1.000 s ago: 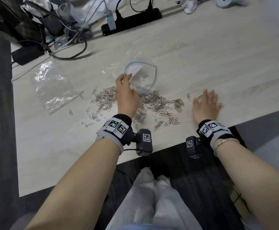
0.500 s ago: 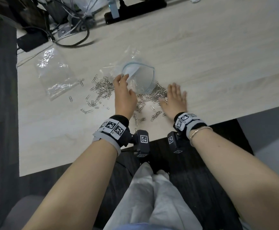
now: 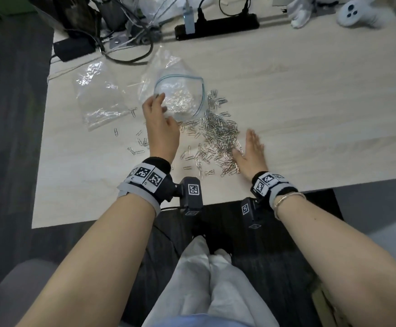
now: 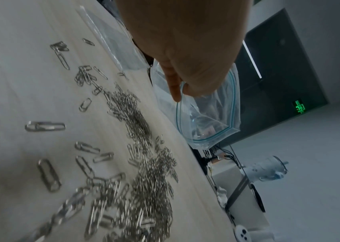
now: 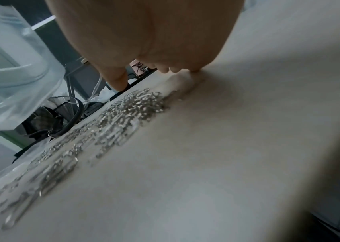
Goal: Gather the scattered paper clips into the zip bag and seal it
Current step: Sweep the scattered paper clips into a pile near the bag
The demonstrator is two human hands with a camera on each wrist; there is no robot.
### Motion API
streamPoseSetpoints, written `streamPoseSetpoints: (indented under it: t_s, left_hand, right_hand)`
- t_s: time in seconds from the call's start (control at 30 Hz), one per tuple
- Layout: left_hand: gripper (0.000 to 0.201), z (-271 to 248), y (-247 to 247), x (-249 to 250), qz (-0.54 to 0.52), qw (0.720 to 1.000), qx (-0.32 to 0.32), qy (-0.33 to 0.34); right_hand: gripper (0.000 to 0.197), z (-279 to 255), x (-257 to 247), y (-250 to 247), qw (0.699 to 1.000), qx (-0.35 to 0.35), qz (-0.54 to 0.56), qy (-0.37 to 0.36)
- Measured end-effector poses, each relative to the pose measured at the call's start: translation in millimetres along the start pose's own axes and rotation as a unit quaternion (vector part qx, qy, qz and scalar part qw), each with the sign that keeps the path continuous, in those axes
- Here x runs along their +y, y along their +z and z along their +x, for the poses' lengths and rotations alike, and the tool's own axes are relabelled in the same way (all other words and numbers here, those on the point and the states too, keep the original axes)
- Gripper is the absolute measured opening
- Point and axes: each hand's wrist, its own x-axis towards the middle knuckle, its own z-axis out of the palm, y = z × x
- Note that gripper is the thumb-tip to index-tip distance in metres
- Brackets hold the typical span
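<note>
A clear zip bag [image 3: 180,97] with a blue zip line lies on the table with its mouth held open; silver clips show inside it. My left hand [image 3: 156,103] pinches the near-left rim of the zip bag [image 4: 212,117] between thumb and finger. A heap of paper clips [image 3: 218,135] lies just in front of the mouth, with loose ones [image 3: 135,151] scattered to the left. My right hand [image 3: 251,141] rests with straight fingers on the table at the heap's right edge. In the right wrist view its fingertips [image 5: 194,72] touch the wood beside the paper clips [image 5: 131,108].
A second clear plastic bag [image 3: 98,100] lies flat to the left. At the back are a black power strip [image 3: 215,25], tangled cables [image 3: 131,43] and a white controller [image 3: 357,13]. The table's front edge [image 3: 145,220] runs just under my wrists.
My right hand swept left across the table, pushing clips into a heap by the bag mouth, then drew back to the heap's right side. My left hand kept hold of the bag's rim.
</note>
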Motion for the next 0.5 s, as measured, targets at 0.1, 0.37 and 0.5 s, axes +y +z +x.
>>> streamPoseSetpoints:
  t_s: [0.1, 0.37, 0.5]
  left_hand:
    - [0.050, 11, -21, -13, 0.014, 0.999, 0.034, 0.004]
    - [0.053, 36, -69, -55, 0.037, 0.994, 0.092, -0.035]
    - [0.052, 43, -76, -68, 0.038, 0.993, 0.103, -0.048]
  right_hand:
    - [0.071, 22, -18, -4, 1.000, -0.010, -0.002, -0.002]
    - [0.074, 60, -64, 19, 0.987, -0.109, -0.104, -0.065]
    - [0.075, 59, -74, 30, 0.987, -0.097, -0.088, -0.098]
